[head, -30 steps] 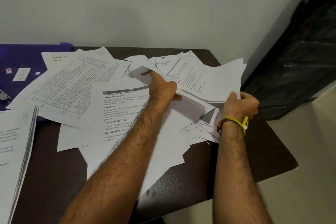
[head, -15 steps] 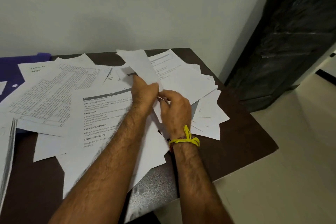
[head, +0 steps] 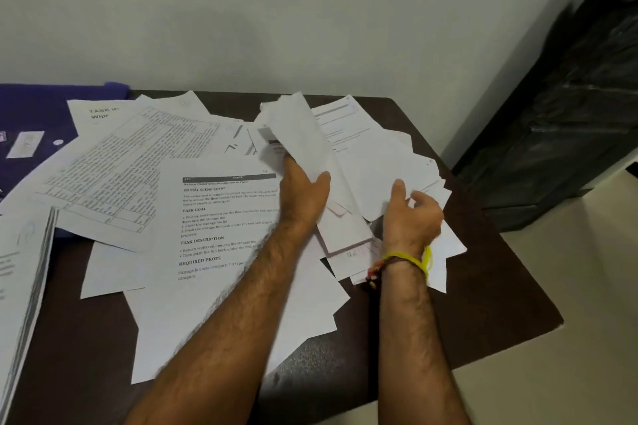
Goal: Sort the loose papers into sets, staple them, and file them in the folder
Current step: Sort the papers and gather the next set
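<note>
A purple folder lies far left on the dark tabletop, under loose papers. The left hand grips a raised sheet, thumb over it. The right hand pinches sheet edges, fingers curled.

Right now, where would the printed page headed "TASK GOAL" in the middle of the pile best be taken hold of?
Probably at its near left corner, coming from the left. The printed page lies flat on top of the pile, the left hand and forearm cross its right side, and that corner juts over the dark table, so fingers could slip underneath.
</note>
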